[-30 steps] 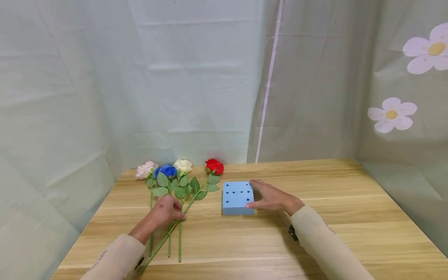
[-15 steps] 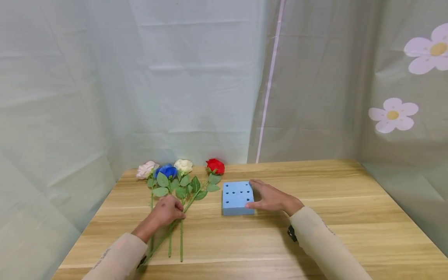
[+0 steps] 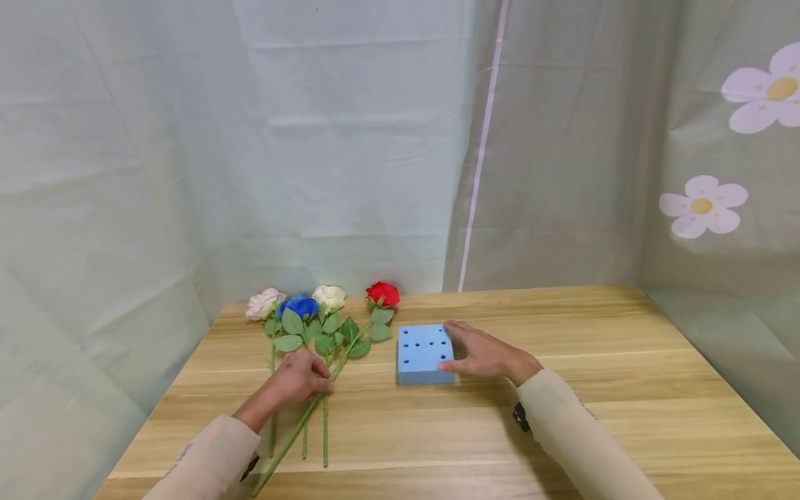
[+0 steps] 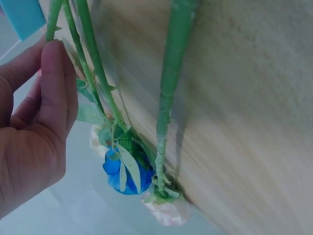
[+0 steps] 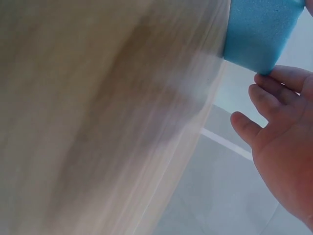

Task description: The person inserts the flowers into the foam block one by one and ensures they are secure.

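My left hand (image 3: 301,376) pinches the green stem of a red rose (image 3: 382,294) between thumb and fingers; the stem runs diagonally over the others. In the left wrist view the hand (image 4: 44,93) has that stem at its fingertips. Beside it lie a blue rose (image 3: 298,306), a cream rose (image 3: 329,297) and a pale pink rose (image 3: 264,304), blooms toward the back. My right hand (image 3: 484,353) holds the right side of a blue foam block (image 3: 425,355) with several holes, thumb near the front corner, fingers at the back one. In the right wrist view fingertips touch the block (image 5: 261,34).
The wooden table (image 3: 594,389) carries the roses at left and the block near the middle. Pale curtains (image 3: 350,153) hang behind and at the sides, close to the table's back edge. White printed flowers (image 3: 703,205) decorate the right curtain.
The red rose shifts slightly in my left hand, and the lower end of its stem shows again beside the forearm. My right hand and the foam block stay put.
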Available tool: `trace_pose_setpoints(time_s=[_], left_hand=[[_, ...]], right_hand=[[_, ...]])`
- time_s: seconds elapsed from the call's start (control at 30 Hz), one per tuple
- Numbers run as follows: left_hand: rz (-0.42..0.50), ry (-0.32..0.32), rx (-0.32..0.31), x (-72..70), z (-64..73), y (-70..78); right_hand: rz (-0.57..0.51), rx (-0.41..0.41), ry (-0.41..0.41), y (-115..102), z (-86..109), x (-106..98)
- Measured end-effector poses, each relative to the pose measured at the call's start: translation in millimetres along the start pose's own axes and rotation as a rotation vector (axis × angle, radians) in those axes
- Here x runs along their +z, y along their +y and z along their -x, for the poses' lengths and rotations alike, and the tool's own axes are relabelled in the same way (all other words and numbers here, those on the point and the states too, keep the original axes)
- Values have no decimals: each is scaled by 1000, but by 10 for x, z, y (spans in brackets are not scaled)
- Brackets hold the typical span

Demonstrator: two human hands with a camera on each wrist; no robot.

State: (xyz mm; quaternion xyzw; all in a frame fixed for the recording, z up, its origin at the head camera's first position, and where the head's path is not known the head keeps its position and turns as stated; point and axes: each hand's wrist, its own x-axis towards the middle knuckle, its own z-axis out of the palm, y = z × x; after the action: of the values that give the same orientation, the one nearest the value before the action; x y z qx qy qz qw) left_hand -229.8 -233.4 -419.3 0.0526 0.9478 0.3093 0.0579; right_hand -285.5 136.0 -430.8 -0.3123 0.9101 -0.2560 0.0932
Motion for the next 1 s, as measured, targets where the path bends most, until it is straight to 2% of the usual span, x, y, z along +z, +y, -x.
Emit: trace_pose_setpoints(time_s=[0.17, 0.4, 0.6, 0.7, 1.0], left_hand=[[69, -12, -9, -11, 14, 39], [177, -26, 24, -40, 19, 114], [269, -7, -2, -70, 4, 215], [299, 5, -8, -82, -5, 265], [321, 38, 27, -127, -70, 399]], right_hand=[[19, 15, 15, -17, 11, -7], [46, 37, 33, -17, 13, 7], [59, 39, 39, -19, 19, 17], [56, 37, 40, -19, 17, 22], [47, 40, 35, -15, 6, 24]])
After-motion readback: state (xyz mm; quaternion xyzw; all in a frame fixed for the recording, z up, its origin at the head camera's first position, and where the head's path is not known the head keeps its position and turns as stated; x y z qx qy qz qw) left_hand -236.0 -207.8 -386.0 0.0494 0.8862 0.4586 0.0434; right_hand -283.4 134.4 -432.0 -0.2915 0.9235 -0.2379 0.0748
